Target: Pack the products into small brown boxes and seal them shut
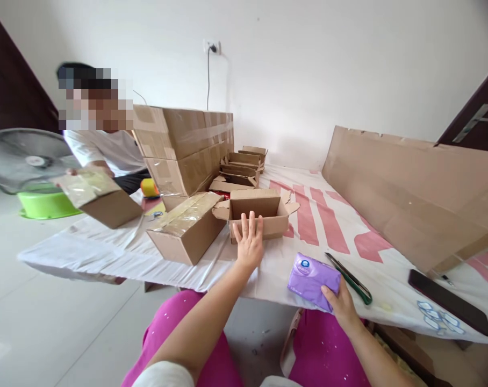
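My left hand (250,244) has its fingers spread against the front wall of an open cardboard box (274,223). That box's flaps stand outward, and what I see of its inside is bare cardboard. In my right hand (341,301) is a purple tissue pack (312,279), gripped at its right end near the table's front edge, thumb on top. A green utility knife (354,285) lies just right of the pack. Left of the open box stands a cardboard box with tape across its top (189,228).
Several open boxes (244,166) line up behind, beside a wall of stacked taped cartons (187,145). A co-worker (107,150) at the left handles a taped box (102,196). A dark phone (449,301) and a large cardboard sheet (409,199) are at the right.
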